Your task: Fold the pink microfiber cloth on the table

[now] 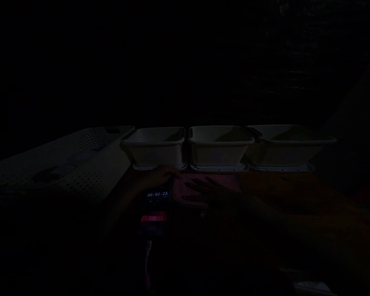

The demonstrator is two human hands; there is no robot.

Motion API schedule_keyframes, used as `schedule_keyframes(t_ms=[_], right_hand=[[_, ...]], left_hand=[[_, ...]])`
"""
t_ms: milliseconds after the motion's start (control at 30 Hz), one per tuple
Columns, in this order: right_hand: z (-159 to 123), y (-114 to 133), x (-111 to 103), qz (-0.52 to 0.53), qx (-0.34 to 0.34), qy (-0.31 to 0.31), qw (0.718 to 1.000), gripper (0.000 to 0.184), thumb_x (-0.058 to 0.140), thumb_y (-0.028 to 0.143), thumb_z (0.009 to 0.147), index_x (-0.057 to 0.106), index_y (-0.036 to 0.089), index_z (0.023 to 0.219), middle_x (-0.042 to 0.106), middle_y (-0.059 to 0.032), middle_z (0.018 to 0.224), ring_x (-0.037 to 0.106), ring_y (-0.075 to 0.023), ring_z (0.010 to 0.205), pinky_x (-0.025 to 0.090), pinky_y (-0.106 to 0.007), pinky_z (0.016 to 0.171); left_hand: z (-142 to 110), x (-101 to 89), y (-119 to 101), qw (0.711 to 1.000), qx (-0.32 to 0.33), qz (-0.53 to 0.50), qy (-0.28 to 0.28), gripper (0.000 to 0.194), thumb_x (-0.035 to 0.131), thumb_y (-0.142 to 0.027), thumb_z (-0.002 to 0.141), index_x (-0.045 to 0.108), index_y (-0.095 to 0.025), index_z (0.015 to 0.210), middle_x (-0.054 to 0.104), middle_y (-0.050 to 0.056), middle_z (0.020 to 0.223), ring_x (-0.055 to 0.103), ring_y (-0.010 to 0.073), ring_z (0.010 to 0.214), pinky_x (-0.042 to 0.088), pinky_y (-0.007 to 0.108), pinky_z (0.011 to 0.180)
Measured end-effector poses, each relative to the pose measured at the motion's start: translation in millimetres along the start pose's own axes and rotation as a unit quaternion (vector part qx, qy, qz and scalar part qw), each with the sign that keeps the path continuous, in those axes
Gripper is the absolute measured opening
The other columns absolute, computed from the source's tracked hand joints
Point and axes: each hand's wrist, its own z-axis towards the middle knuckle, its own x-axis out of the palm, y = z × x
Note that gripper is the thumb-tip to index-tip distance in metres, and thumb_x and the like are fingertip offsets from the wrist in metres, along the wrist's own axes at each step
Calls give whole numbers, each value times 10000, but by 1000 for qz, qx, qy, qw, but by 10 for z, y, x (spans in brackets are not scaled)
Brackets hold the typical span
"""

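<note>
A pink textured cloth or mat (225, 181) lies on the tabletop in very dim light. My right hand (208, 191) rests flat on it with the fingers spread. At the cloth's far left corner is my left hand (163, 172), its fingers stretched out toward the cloth; darkness hides their exact contact. Just below the left hand lies a phone (154, 207) with a lit screen reading 00:02:23 and a red patch under the digits. From its near end runs a white cable (147, 263).
Along the back stand three pale tubs: a left tub (154, 152), a middle tub (218, 153) and a right tub (286, 154), each on a light lid or tray. A perforated white basket (111, 164) at left holds dim objects. The brown table (274, 185) extends right.
</note>
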Motion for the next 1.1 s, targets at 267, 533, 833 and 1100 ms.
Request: schedule_keyframes(t_ms=[267,533,833,1100], right_hand=[[25,135,-16,8,5,11,1000,660,371,516,903,67,343,1463,36,-28,1540,-4,-303,1402,-40,-619,1064],[-22,89,16,9,-27,1,1000,673,438,508,882,88,408,1447,-23,-15,1539,-23,-313,1400,-40,-630,1058],[-24,129,-73,26,-22,19,999,636,418,520,889,125,410,1443,-17,-5,1540,-16,-297,1404,-68,-602,1067],[-108,8,-176,-49,47,-65,996,472,253,437,964,187,417,1431,100,50,1536,71,-233,1411,94,-539,1101]], left_hand=[[1,15,24,1000,0,-9,6,303,408,-103,853,667,-165,997,667,62,1053,606,140,987,438,277,911],[-3,17,13,1000,6,-3,4,314,405,-85,851,662,-178,1005,663,57,1065,602,131,995,435,277,915],[-3,-2,4,1000,-6,-6,15,353,395,-42,809,657,-166,1011,663,62,1072,607,130,994,441,282,914],[-15,-11,-57,1000,1,-2,6,357,394,-41,807,657,-168,1012,661,67,1068,604,141,997,441,298,914]])
